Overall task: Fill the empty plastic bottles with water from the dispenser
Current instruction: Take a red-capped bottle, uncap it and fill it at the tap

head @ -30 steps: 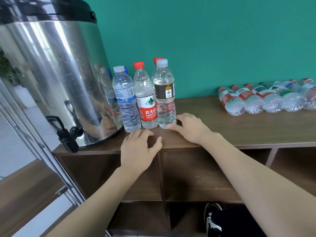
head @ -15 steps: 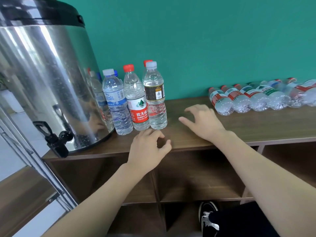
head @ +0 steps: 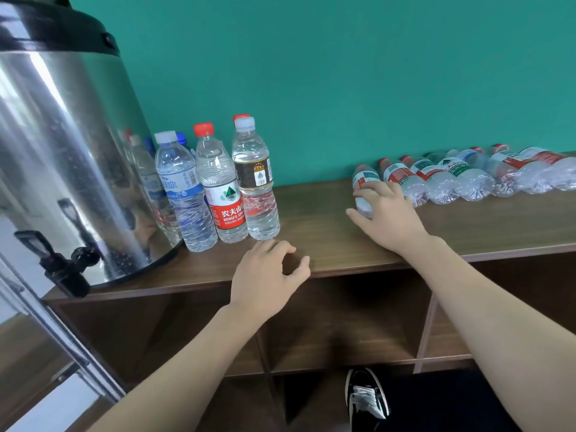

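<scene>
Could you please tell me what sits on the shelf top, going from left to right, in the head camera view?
Steel dispenser → upright filled bottles → left hand → right hand on the nearest lying bottle → row of lying empty bottles.

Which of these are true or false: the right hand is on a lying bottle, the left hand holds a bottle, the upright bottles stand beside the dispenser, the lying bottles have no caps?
1. The right hand is on the nearest lying bottle. True.
2. The left hand holds a bottle. False: it holds nothing and hovers at the shelf top edge.
3. The upright bottles stand beside the dispenser. True.
4. The lying bottles have no caps. False: red caps show on several.
</scene>
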Tool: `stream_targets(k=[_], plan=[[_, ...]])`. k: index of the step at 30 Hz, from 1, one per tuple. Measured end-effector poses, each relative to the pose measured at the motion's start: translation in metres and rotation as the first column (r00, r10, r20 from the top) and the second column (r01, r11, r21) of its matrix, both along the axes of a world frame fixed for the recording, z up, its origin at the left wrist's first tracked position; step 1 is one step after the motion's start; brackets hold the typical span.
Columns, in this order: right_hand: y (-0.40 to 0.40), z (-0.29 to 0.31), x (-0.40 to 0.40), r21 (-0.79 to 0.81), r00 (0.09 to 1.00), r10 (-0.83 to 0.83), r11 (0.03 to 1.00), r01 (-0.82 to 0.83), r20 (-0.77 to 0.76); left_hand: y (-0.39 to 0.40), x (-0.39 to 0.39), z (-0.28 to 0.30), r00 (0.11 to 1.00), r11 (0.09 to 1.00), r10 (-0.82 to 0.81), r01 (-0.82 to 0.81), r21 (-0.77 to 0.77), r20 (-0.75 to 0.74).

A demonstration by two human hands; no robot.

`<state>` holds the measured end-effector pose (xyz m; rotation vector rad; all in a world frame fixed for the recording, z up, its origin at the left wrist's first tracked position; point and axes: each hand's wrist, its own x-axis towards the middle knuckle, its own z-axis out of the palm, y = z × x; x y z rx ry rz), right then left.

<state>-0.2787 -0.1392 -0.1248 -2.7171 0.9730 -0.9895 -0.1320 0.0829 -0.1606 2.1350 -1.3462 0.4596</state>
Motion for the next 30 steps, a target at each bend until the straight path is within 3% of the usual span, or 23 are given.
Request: stream_targets(k=[6, 12, 15, 24, 30], plan=[[0.035, -0.005, -0.002, -0.014, 0.973, 0.19, 0.982, -0.19, 0.129, 0.015, 0.002, 0.002, 0.999, 1.0, -0.005, 0.004, -0.01, -0.045], [0.069, 0.005, -0.009, 0.04, 0.827, 0.412, 0.887, -0.461, 0.383, 0.031, -0.001, -0.003, 0.993, 0.981, -0.043, 0.021, -0.193, -0.109], [0.068, 0.007, -0.01, 0.059, 0.809, 0.393, 0.885, -0.462, 0.438, 0.026, -0.008, 0.001, 0.993, 0.971, -0.089, 0.069, -0.23, -0.077], [0.051, -0.009, -0.003, 0.269, 0.938, 0.159, 0.931, -0.247, 0.308, 0.014, -0.004, 0.008, 0.992, 0.984, -0.063, 0.043, -0.175, -0.108], [0.067, -0.001, 0.012, 0.475, 0.939, 0.189, 0.823, -0.311, 0.286, 0.084, 0.002, 0.003, 0.971, 0.933, -0.188, 0.129, -0.337, -0.149]])
